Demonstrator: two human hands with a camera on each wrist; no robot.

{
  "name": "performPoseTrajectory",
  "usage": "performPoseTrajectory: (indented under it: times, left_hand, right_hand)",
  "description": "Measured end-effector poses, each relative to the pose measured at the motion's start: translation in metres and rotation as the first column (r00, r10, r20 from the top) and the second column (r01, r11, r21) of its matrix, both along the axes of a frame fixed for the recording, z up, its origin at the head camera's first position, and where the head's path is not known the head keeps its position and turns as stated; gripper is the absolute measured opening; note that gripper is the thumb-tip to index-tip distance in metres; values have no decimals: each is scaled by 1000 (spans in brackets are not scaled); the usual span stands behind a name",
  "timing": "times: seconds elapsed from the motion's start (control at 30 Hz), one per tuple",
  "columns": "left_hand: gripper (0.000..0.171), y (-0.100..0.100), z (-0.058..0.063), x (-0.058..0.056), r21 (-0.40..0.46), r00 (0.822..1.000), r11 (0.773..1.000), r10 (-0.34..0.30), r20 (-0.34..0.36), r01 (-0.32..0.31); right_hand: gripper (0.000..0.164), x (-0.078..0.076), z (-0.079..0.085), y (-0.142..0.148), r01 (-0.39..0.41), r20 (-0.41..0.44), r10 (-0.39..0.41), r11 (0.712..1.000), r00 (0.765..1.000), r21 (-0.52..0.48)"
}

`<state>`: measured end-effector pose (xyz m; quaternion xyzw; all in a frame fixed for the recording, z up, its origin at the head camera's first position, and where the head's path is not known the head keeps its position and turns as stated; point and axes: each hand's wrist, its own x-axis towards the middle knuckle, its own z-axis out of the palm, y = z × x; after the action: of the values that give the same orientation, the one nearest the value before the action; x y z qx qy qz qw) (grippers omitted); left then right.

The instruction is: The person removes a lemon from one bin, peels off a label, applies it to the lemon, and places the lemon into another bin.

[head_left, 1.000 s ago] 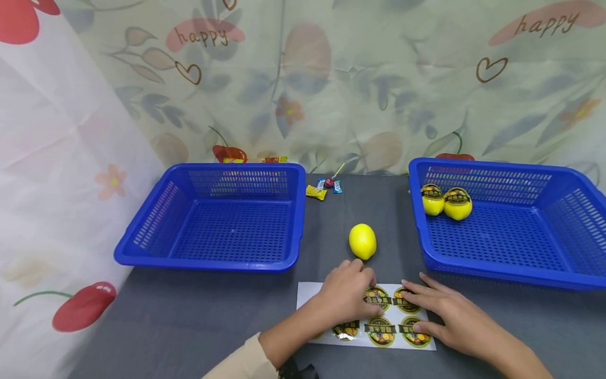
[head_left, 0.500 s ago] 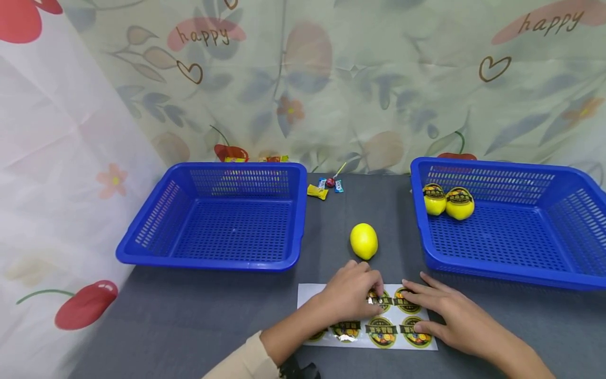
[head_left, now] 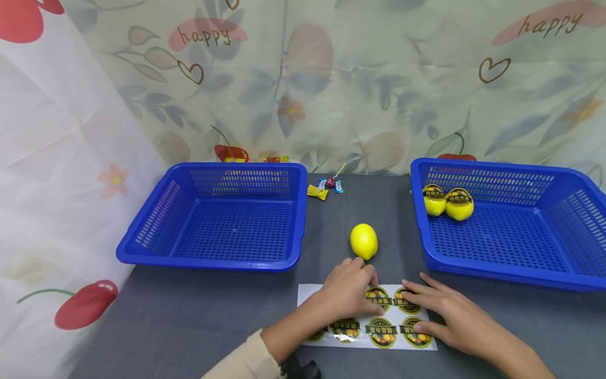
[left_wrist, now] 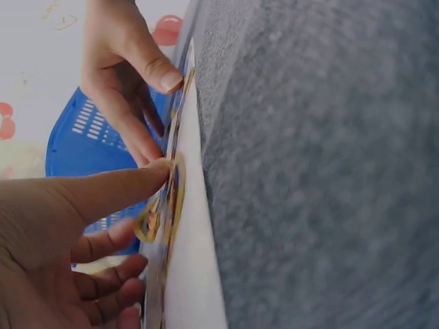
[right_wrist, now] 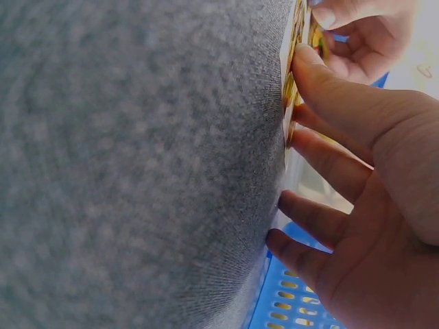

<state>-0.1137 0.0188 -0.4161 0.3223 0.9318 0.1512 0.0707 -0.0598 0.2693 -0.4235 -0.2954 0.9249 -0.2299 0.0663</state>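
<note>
A white sheet of round black-and-gold fruit stickers lies on the grey cloth. My left hand reaches over it, thumb and fingers bent around a sticker in the far row. In the left wrist view that sticker stands partly raised off the backing, pinched by my left hand. My right hand rests on the sheet's right end, fingers spread and fairly straight, thumb on a near-row sticker. Just beyond my left knuckles sits a plain yellow lemon.
At the right stands a blue basket holding two lemons with stickers on them. Another blue basket is at the left. Between them at the back lie a yellow-wrapped candy and a lollipop. A printed curtain hangs behind.
My left fingers shift slightly over the same sticker, which tilts and glints half a second ago and looks flatter now. My right hand stays put.
</note>
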Motion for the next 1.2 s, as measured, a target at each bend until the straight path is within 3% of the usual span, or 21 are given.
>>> performPoseTrajectory:
  times: [0.1, 0.23, 0.33, 0.43, 0.5, 0.57, 0.7, 0.8, 0.9, 1.0, 1.2]
  left_hand:
    - [28, -2, 1, -2, 61, 999, 997, -38, 15, 37]
    - [17, -6, 4, -6, 201, 987, 978, -83, 135, 55]
    - [13, -11, 8, -8, 322, 955, 947, -95, 280, 0]
    - [9, -16, 10, -11, 433, 924, 899, -106, 367, -69]
    - [6, -20, 12, -13, 511, 911, 849, -98, 401, -134]
    - [5, -22, 12, -16, 582, 908, 788, -70, 412, -203]
    - [10, -25, 13, -27, 708, 904, 627, -13, 428, -326]
    - [14, -24, 11, -37, 755, 883, 508, 23, 469, -414]
    - [15, -20, 9, -47, 767, 855, 409, 72, 513, -494]
    - [15, -17, 7, -55, 768, 838, 351, 114, 533, -536]
    - [16, -11, 1, -64, 769, 824, 305, 124, 553, -562]
  right_hand:
    - [58, 0, 0, 0, -1, -2, 1, 1000, 1000, -2]
    - [57, 0, -1, 0, -1, -18, 1, 1000, 1000, -3]
    - [56, 0, -2, 0, -1, -42, 1, 1000, 999, -8]
    - [55, 0, -2, 0, -2, -64, 2, 1000, 998, -8]
    - [55, 0, -3, 0, -5, -77, 4, 1000, 997, -4]
    - [55, 1, -3, 0, -9, -84, 9, 1000, 996, 2]
    - [54, 1, 0, -1, -13, -77, 14, 1000, 997, 13]
    - [52, 1, 5, -5, -8, -102, 8, 1000, 995, -1]
    - [49, -2, 10, -15, 11, -135, -18, 998, 991, -55]
    - [49, -9, 15, -31, 60, -114, -74, 990, 991, -128]
    - [53, -28, 22, -63, 207, 6, -215, 931, 977, -300]
